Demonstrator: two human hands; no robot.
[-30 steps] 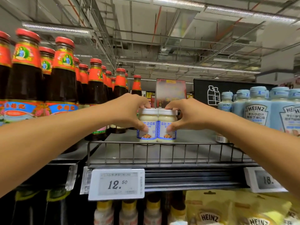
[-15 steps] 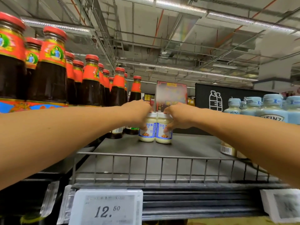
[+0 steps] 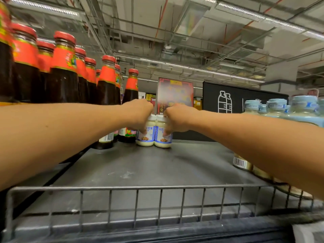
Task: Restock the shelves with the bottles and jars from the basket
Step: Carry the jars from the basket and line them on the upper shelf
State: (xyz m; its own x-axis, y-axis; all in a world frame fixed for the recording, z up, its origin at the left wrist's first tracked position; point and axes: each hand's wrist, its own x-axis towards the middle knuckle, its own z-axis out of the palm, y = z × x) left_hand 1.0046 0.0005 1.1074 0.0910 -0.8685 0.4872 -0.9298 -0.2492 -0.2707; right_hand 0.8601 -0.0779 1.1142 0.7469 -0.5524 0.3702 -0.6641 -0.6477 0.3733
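Note:
Two small jars of white salad dressing stand side by side, touching, at the back of a grey metal shelf (image 3: 157,171). The left jar (image 3: 145,139) is gripped from its left side by my left hand (image 3: 138,114). The right jar (image 3: 163,140) is gripped from its right side by my right hand (image 3: 177,118). Both jars have white lids and blue-and-white labels and rest upright on the shelf. My fingers cover their upper halves. The basket is out of view.
Dark sauce bottles with red caps (image 3: 63,71) crowd the shelf's left side, right beside the left jar. Pale blue squeeze bottles (image 3: 278,107) line the right side under my right forearm. A wire rail (image 3: 140,188) runs along the front edge. A red sign (image 3: 175,93) stands behind the jars.
Both hands have pushed the two jars from near the front rail to the back of the shelf. The camera has moved closer and tilted up, so the price tags have dropped out of view.

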